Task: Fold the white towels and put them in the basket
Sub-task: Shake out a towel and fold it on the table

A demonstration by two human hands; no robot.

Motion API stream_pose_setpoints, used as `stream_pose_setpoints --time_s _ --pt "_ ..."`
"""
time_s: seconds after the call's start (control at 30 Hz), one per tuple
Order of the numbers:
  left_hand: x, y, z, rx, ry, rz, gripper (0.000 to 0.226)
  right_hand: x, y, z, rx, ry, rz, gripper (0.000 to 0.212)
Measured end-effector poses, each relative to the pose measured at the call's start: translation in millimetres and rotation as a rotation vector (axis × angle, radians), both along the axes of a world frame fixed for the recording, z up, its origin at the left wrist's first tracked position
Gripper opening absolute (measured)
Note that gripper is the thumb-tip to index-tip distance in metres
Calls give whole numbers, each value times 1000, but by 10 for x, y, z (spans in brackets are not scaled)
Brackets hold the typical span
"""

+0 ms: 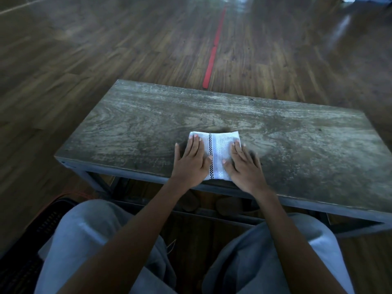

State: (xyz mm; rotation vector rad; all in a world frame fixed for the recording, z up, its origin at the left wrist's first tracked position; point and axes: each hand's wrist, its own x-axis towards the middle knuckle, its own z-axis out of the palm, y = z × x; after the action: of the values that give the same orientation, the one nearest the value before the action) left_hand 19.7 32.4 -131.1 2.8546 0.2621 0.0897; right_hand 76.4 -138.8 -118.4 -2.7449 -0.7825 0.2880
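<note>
A small white towel (218, 151) with a black checkered stripe lies folded into a narrow rectangle near the front edge of the worn wooden table (297, 145). My left hand (192, 161) lies flat on the towel's left part with straight fingers. On the towel's right side my right hand (244, 164) presses down flat, fingers spread. Both palms cover the towel's side edges. A dark slatted basket (31, 240) with an orange rim stands on the floor by my left knee, mostly hidden by my leg.
The table is low, with a metal frame and a lower rail. Two brown shoes (229, 205) sit under it. A red tape line (213, 54) runs across the dark wooden floor beyond the table. My knees in grey trousers fill the foreground.
</note>
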Motion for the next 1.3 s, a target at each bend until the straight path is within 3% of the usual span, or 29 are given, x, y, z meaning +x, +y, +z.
stream_pose_setpoints --time_s 0.17,0.27,0.47,0.57,0.67,0.8,0.9,1.03,1.17,1.3 --pt "-64 4 44 -198 66 172 64 13 -71 69 205 177 -193 75" --pt "-73 50 104 -337 -15 269 61 119 -99 200 258 152 -334 71" --pt "34 47 337 -322 -6 393 56 188 21 190 88 29 -361 55" --pt "69 13 339 -353 49 397 52 169 46 220 130 -9 -403 49" --pt "47 -25 361 -407 13 377 51 172 28 182 227 94 -425 42" --pt "-50 -74 401 -725 -162 364 48 116 5 190 442 196 -453 44" --pt "-194 -83 433 -1055 -268 445 46 -37 10 284 703 290 -484 33" --pt "-481 -24 613 -1364 -375 549 47 -328 110 520 938 272 -427 31" --pt "-860 219 807 -1376 -482 553 53 -607 341 783 1059 203 -215 28" --pt "-1378 524 1063 -1176 -624 564 42 -889 780 1047 1058 228 -59 21"
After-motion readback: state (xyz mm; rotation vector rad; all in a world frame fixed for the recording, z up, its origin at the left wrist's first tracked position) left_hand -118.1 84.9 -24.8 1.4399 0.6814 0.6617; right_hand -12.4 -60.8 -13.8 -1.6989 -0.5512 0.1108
